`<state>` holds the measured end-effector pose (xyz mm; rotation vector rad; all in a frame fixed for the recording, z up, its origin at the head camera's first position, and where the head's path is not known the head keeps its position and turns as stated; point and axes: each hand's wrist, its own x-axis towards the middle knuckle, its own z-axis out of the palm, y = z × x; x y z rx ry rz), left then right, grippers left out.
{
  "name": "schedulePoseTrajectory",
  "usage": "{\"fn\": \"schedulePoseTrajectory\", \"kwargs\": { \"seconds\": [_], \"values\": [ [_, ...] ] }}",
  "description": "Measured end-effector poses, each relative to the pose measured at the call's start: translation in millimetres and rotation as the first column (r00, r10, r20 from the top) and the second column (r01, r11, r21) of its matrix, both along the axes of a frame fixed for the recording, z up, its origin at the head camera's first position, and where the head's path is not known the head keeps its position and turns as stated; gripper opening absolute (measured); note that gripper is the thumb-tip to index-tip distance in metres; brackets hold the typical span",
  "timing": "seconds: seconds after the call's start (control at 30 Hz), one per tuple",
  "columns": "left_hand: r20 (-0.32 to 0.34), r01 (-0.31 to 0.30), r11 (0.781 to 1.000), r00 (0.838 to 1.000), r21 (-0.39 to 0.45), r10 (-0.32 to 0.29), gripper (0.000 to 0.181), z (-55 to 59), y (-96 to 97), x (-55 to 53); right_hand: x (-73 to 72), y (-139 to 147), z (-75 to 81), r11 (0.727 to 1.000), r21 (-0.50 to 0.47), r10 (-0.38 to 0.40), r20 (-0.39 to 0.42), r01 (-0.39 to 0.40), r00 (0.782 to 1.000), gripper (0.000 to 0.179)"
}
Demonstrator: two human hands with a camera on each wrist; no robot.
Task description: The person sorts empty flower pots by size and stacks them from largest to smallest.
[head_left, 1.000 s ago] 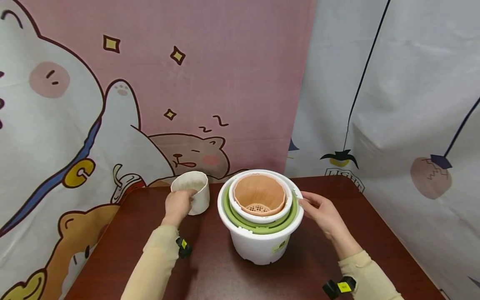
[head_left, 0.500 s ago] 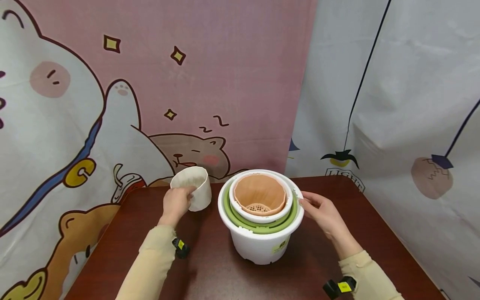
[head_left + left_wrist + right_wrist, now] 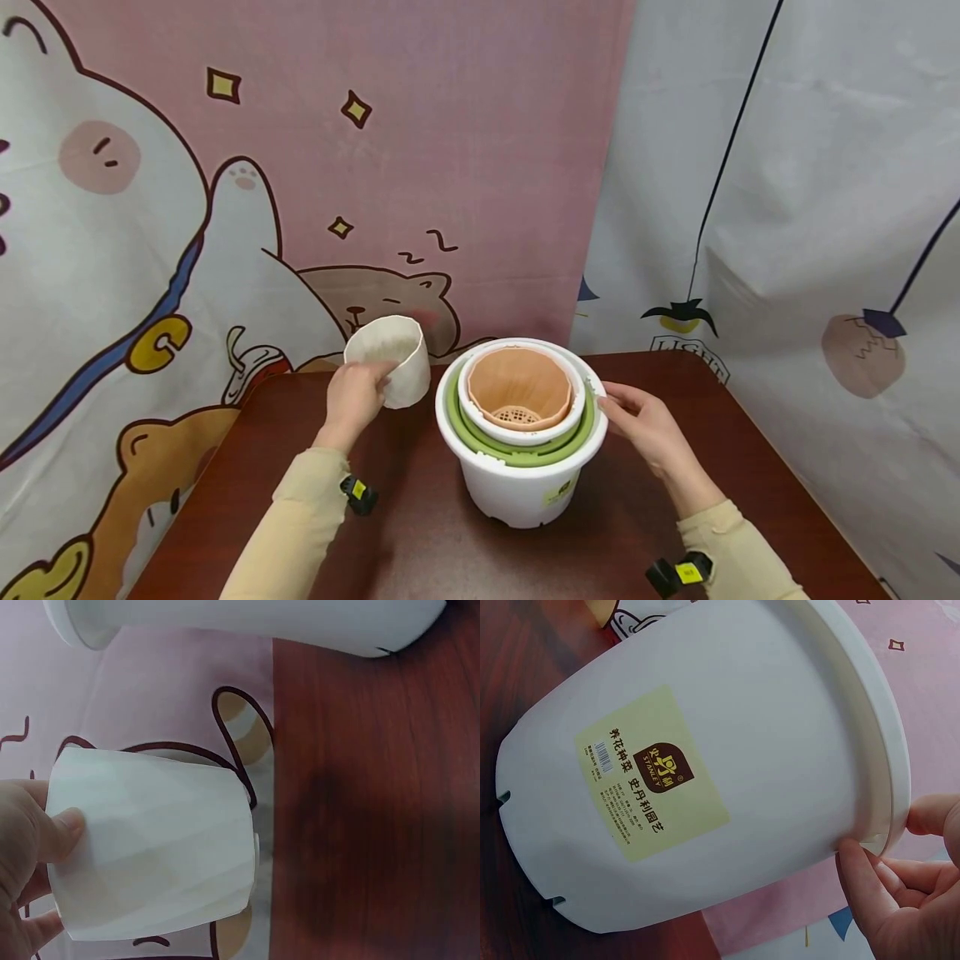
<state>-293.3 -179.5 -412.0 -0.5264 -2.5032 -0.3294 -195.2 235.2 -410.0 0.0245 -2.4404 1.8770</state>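
Note:
My left hand (image 3: 356,403) pinches the near rim of a small white flowerpot (image 3: 154,847); the thumb lies outside its wall. In the head view this pot is tilted and held up off the table, left of a nested stack. The stack's outermost piece is a large white flowerpot (image 3: 517,496) with a yellow-green label (image 3: 652,772). Inside it sit a green pot (image 3: 525,458), a smaller white pot (image 3: 467,400) and an orange pot (image 3: 517,379) with a perforated bottom. At the right side, my right hand (image 3: 645,429) pinches the large pot's rim between thumb and fingers.
A dark red-brown wooden table (image 3: 442,558) carries the stack. Behind it hangs a pink cartoon-printed cloth (image 3: 480,167), with a white printed cloth (image 3: 787,208) at the right. Each wrist wears a small black camera (image 3: 358,495).
My left hand has lifted the small white flowerpot off the table, tilting it and moving it slightly right. The right hand and the stack stay where they were.

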Motion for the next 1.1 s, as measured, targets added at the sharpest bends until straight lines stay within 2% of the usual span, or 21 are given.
{"fn": "schedulePoseTrajectory", "kwargs": {
  "seconds": [0.57,0.9,1.1],
  "values": [
    [-0.122,0.081,0.995,0.990,0.056,-0.074,0.036,32.0,11.0,11.3,-0.8,1,-0.4,1.000,0.016,-0.006,0.000,0.006,1.000,0.053],
    [-0.234,0.144,0.985,0.965,0.096,-0.119,0.038,51.3,20.3,18.7,0.6,0,1.7,1.000,-0.002,0.006,-0.003,-0.006,1.000,0.054],
    [-0.284,0.179,0.978,0.948,0.107,-0.143,0.038,58.3,23.9,23.0,0.0,0,0.8,1.000,0.004,0.001,-0.003,-0.001,1.000,0.053]
  ]
}}
